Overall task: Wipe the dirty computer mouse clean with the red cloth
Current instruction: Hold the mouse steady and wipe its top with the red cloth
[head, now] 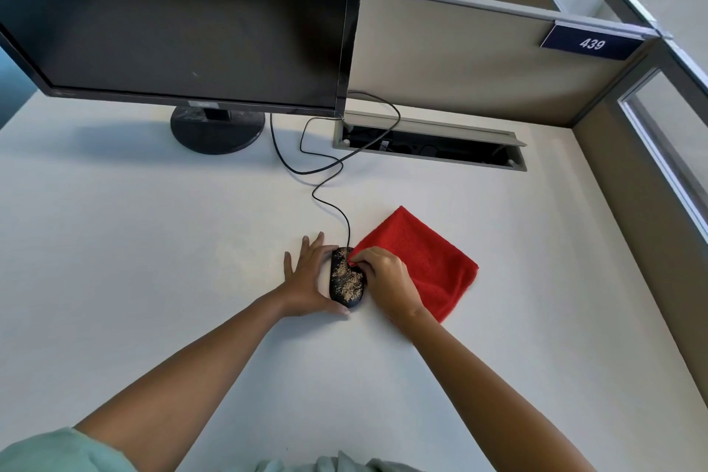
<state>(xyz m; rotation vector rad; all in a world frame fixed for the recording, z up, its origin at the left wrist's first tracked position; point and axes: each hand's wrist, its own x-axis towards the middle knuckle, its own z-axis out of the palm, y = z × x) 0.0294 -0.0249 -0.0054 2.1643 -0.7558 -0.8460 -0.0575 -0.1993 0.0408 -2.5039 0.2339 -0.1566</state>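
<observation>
A black wired computer mouse (345, 280) lies on the white desk (153, 241), its top speckled with tan dirt. My left hand (306, 276) cups the mouse's left side, thumb along its near end, fingers spread on the desk. A folded red cloth (425, 253) lies just right of the mouse. My right hand (385, 276) rests on the cloth's near-left part and pinches its left corner right at the mouse's top edge.
A black monitor (184, 15) on a round stand (217, 130) fills the far left. The mouse cable (325, 180) loops back into an open cable slot (429, 142). Beige partition walls (479, 61) close the back and right; one carries a "439" sign (592, 43).
</observation>
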